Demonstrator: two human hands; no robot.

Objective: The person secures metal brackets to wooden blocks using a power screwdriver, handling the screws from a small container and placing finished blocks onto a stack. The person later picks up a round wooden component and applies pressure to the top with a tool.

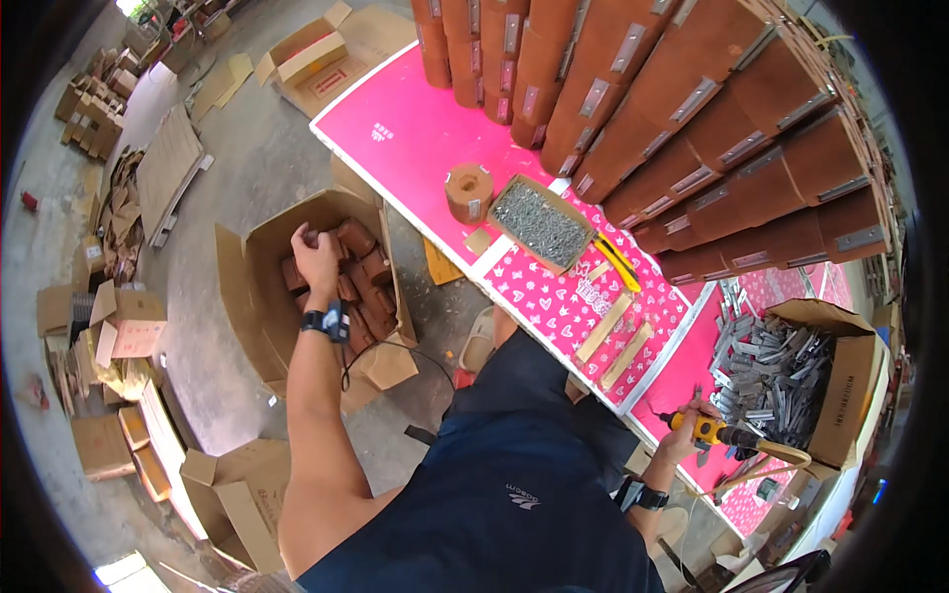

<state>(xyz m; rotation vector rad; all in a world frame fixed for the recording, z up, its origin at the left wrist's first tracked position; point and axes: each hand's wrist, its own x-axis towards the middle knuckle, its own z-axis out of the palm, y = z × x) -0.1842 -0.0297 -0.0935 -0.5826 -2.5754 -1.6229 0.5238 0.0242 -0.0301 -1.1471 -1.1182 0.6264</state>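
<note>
My left hand [316, 262] is over an open cardboard box [259, 247] on the floor, its fingers curled; whatever they may hold is hidden. Inside the box lie several reddish-brown rolled pieces [374, 296], loosely heaped. At the table's near edge my right hand [684, 433] grips a yellow and black electric screwdriver [708, 429], its tip pointing left. Beside that hand sits a carton [852, 395] full of loose metal strips [771, 381]. One brown ring-shaped roll [469, 193] with a metal plate on its side stands on the pink table [405, 128], next to a tray of small metal screws [542, 225].
Long stacked rows of brown rolls [682, 89] fill the table's far side. A yellow-handled cutter [617, 263] and two wooden strips [605, 326] lie near the tray. Other cardboard boxes [242, 504] stand on the floor at left. A thin cable [425, 354] hangs near the brown pieces' box.
</note>
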